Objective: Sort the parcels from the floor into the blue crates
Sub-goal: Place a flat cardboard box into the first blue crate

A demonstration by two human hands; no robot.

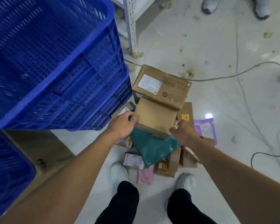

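Two-handed, we grip the box (pixel 153 117), left hand (pixel 122 125) curled on its left edge, right hand (pixel 183 135) on its right, over a teal bag (pixel 152 147) by the crates (pixel 55 62).

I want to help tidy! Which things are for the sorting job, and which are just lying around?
For the job: blue crates, plain box held by left hand and right hand, labelled box, teal bag, purple bag.
Just lying about: cables, shelf leg, another person's shoes.

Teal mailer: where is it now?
Head view, centre: teal mailer lies atop the parcel pile, under the small cardboard box held by left hand and right hand.
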